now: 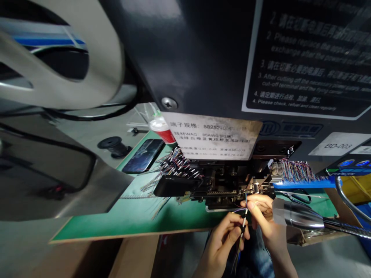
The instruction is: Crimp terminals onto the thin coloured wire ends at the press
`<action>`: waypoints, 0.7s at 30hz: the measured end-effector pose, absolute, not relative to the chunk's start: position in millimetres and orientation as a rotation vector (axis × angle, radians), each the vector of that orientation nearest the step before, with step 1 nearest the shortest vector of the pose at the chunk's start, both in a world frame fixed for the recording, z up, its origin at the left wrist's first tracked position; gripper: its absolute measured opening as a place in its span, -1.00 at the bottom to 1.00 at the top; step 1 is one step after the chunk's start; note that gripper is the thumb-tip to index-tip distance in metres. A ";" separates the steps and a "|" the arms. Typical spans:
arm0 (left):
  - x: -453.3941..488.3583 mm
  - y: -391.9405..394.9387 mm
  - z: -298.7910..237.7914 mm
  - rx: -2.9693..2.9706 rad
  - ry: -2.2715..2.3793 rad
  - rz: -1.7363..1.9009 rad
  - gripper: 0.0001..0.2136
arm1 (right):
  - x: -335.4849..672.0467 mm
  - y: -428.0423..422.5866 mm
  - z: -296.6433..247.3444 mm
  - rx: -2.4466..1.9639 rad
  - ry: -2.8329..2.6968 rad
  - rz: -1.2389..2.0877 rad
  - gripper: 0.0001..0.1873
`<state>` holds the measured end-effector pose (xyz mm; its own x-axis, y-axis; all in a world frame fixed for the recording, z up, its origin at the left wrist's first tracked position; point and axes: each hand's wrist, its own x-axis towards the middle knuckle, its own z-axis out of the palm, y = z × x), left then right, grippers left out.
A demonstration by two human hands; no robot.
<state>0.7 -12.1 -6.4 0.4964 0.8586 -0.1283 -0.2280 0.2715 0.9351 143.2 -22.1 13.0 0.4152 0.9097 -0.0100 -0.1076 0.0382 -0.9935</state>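
My left hand is closed around a thin multi-wire cable with black and white sleeving, just in front of the bench edge. Loose wire ends trail below the fingers. Above it, my right hand pinches a fine blue wire that fans out from the cable's upper end. Its tip points at the metal tooling of a terminal crimping machine. A purple wire spreads to the left between the hands. Whether the wire tip touches the tooling is too small to tell.
A metal lamp head sits close to my right wrist. On the green bench top lie a phone and a bundle of wires. A blue tray holds more wires. Scissors lie at right; a black spool stands at left.
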 end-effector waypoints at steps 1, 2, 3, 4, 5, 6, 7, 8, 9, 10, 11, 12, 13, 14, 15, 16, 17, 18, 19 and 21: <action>0.8 -12.5 -6.6 1.045 0.739 0.828 -0.52 | 142.9 -22.5 11.5 -1.293 -0.826 0.929 -0.70; 0.4 -12.9 -6.9 1.046 0.741 0.825 -0.52 | 142.8 -23.0 9.7 -1.298 -0.839 0.924 -0.71; -0.4 -13.3 -6.9 1.044 0.737 0.827 -0.52 | 143.0 -23.6 7.6 -1.306 -0.854 0.912 -0.73; -1.8 -13.8 -6.7 1.039 0.732 0.829 -0.52 | 143.8 -24.2 5.4 -1.318 -0.872 0.891 -0.76; -4.0 -14.2 -5.8 1.033 0.728 0.826 -0.52 | 145.4 -24.7 3.4 -1.334 -0.898 0.855 -0.80; -6.7 -14.7 -4.4 1.030 0.722 0.808 -0.52 | 147.8 -25.2 2.0 -1.339 -0.946 0.811 -0.84; -10.1 -15.1 -2.3 1.027 0.718 0.781 -0.53 | 150.9 -25.7 1.3 -1.333 -1.009 0.760 -0.88; -13.7 -15.4 0.3 1.021 0.715 0.749 -0.53 | 154.5 -26.2 1.5 -1.315 -1.083 0.706 -0.90; -17.4 -15.8 3.2 1.012 0.713 0.714 -0.53 | 158.3 -26.7 2.5 -1.285 -1.167 0.659 -0.92; -20.8 -16.0 5.9 1.001 0.709 0.683 -0.53 | 161.7 -27.3 4.3 -1.248 -1.246 0.632 -0.92; -23.7 -16.2 8.1 0.991 0.701 0.665 -0.53 | 164.4 -28.0 6.6 -1.207 -1.312 0.636 -0.92; -25.7 -16.4 9.4 0.986 0.687 0.652 -0.53 | 166.1 -28.9 8.9 -1.174 -1.344 0.668 -0.90; -26.8 -16.6 9.7 0.985 0.675 0.646 -0.54 | 166.5 -29.9 11.1 -1.156 -1.339 0.721 -0.87; -26.9 -16.8 8.7 0.990 0.664 0.640 -0.54 | 165.7 -30.9 12.7 -1.150 -1.309 0.781 -0.85; -26.3 -17.1 6.6 0.996 0.659 0.641 -0.55 | 163.8 -31.9 13.8 -1.157 -1.254 0.831 -0.84; -24.9 -17.5 3.6 1.005 0.657 0.649 -0.55 | 161.3 -32.8 14.4 -1.172 -1.186 0.859 -0.86; -22.9 -17.9 0.1 1.016 0.660 0.665 -0.56 | 158.4 -33.4 14.5 -1.186 -1.120 0.869 -0.89; -20.7 -18.3 -3.4 1.032 0.666 0.687 -0.56 | 155.5 -33.8 14.2 -1.197 -1.060 0.869 -0.92; -18.4 -18.6 -6.7 1.055 0.674 0.712 -0.56 | 152.9 -33.9 13.9 -1.199 -1.015 0.872 -0.92; -13.9 -18.7 -10.6 1.112 0.689 0.757 -0.57 | 148.7 -33.4 13.7 -1.205 -0.935 0.891 -0.87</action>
<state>-13.9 -18.7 -10.6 0.5688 0.8153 -0.1085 -0.1839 0.2547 0.9494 148.7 -33.4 13.7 0.3616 0.9260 0.1084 -0.0638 0.1406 -0.9880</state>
